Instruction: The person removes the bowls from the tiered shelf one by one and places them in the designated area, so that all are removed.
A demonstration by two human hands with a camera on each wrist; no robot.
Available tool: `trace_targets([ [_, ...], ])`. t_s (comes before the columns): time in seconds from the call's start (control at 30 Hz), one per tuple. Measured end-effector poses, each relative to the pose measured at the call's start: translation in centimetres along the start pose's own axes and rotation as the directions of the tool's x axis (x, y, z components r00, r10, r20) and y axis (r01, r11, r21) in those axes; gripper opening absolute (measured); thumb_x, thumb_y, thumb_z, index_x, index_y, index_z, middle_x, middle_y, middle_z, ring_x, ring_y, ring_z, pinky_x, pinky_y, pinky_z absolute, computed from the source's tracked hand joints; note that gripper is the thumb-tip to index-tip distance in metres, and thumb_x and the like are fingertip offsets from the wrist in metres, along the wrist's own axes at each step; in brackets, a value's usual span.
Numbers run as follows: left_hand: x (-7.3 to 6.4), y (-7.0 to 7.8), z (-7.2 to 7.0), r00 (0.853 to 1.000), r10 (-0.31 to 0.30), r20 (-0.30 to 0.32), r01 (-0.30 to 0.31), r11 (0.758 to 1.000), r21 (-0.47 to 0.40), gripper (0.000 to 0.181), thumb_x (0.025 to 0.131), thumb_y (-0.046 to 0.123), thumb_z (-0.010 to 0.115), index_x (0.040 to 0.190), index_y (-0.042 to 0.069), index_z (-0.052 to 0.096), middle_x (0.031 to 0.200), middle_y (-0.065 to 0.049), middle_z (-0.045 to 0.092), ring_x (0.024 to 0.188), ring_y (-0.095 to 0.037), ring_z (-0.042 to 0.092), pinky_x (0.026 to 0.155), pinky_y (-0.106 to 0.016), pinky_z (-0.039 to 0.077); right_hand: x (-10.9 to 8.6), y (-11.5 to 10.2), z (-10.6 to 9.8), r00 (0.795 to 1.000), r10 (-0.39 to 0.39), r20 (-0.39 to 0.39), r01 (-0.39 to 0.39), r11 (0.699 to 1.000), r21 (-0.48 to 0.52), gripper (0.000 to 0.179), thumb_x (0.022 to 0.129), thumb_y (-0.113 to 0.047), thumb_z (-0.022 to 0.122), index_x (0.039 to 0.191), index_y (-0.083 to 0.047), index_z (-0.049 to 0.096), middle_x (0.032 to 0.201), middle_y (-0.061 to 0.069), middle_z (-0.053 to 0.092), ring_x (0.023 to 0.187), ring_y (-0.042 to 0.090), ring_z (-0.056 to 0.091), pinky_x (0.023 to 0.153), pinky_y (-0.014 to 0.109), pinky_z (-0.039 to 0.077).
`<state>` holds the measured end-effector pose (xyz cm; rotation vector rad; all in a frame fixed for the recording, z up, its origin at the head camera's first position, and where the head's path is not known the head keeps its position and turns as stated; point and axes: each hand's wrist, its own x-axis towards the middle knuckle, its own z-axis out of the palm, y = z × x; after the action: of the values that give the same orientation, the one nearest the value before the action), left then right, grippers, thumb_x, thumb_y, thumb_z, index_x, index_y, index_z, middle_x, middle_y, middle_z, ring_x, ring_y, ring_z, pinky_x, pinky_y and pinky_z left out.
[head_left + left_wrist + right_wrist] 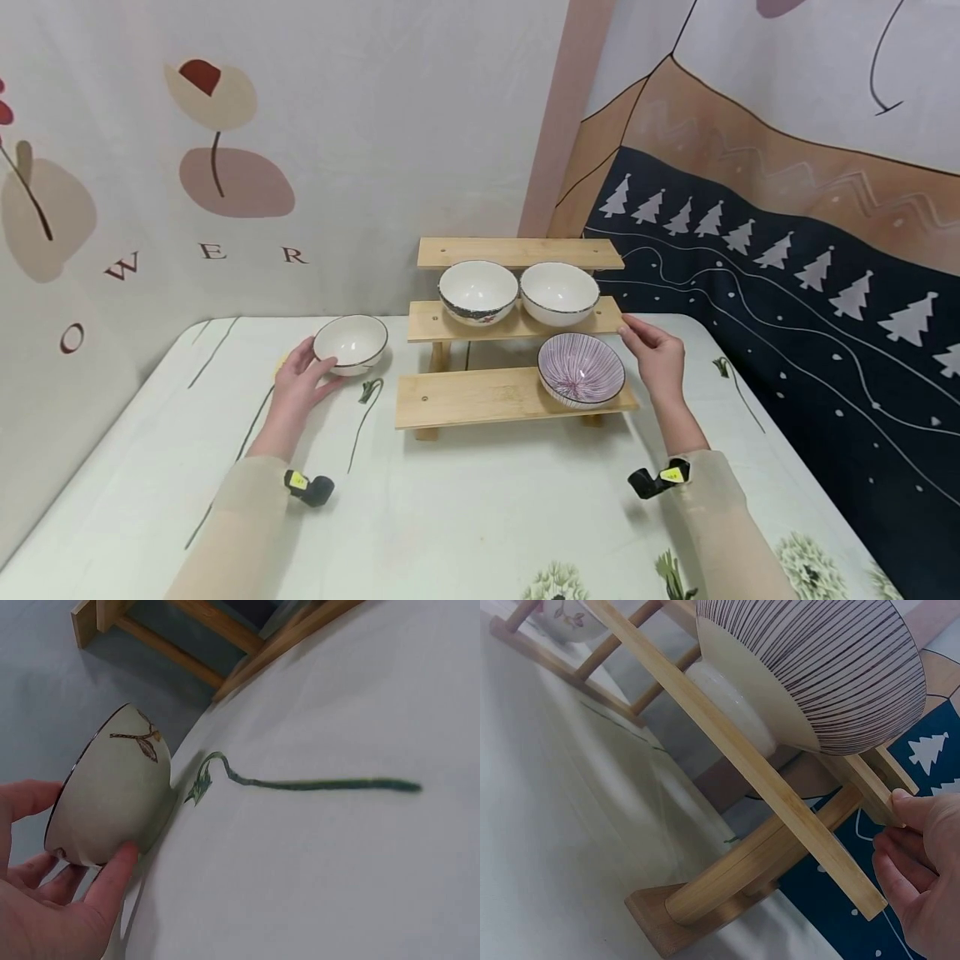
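Observation:
At the left of the head view, my left hand [302,377] grips a white bowl [351,342] by its side. In the left wrist view this bowl [112,787] has a dark rim and a brown leaf sprig, with fingers on both sides; its base is at or close to the tablecloth. My right hand [654,354] pinches the right end of the middle board of a three-tier wooden rack [465,398]. On the bottom board's right side sits a purple-striped bowl [581,369]. Side by side on the middle board are two white bowls, a dark-patterned one [478,292] and a plainer one [559,293].
The rack's top board [517,252] carries nothing. A white tablecloth [480,517] with printed flowers and stems lies under everything. Behind hangs a pale printed cloth [375,150], and a dark blue cloth with tree prints [750,300] borders the right side.

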<state>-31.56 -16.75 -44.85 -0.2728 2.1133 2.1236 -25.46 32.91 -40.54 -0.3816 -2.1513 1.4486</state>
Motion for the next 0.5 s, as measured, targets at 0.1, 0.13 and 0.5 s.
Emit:
trace_targets([
  [0.1,0.02,-0.20,-0.30,1.000,0.004,-0.006,-0.004,0.999,0.043,0.079,0.101,0.027,0.057,0.162,0.021,0.007,0.170,-0.004,0.005,0.153,-0.029,0.024,0.113,-0.028,0.045,-0.02,0.00,0.02,1.000,0.003,-0.002,-0.003,1.000,0.003,0.036,0.096,-0.021,0.068,0.128,-0.005,0.067,0.130,0.016,0.066,0.082,-0.019,0.059,0.078,0.001,0.052],
  [0.13,0.01,-0.21,-0.38,1.000,0.003,-0.005,-0.003,0.999,0.053,0.079,0.101,0.028,0.058,0.162,0.021,0.007,0.170,-0.004,0.006,0.153,-0.029,0.025,0.114,-0.029,0.044,-0.01,0.01,0.05,1.000,0.003,-0.003,-0.003,1.000,0.005,0.036,0.096,-0.020,0.068,0.127,-0.004,0.067,0.130,0.016,0.067,0.082,-0.019,0.059,0.078,0.001,0.052],
  [0.5,-0.23,-0.11,-0.98,1.000,0.013,0.009,-0.014,0.990,0.140,0.081,0.100,0.028,0.060,0.161,0.020,0.008,0.169,-0.009,0.009,0.151,-0.032,0.028,0.116,-0.030,0.042,-0.07,-0.08,0.01,1.000,0.008,-0.004,-0.008,1.000,0.007,0.037,0.095,-0.022,0.068,0.128,-0.005,0.067,0.130,0.016,0.066,0.083,-0.019,0.059,0.078,0.001,0.052],
])
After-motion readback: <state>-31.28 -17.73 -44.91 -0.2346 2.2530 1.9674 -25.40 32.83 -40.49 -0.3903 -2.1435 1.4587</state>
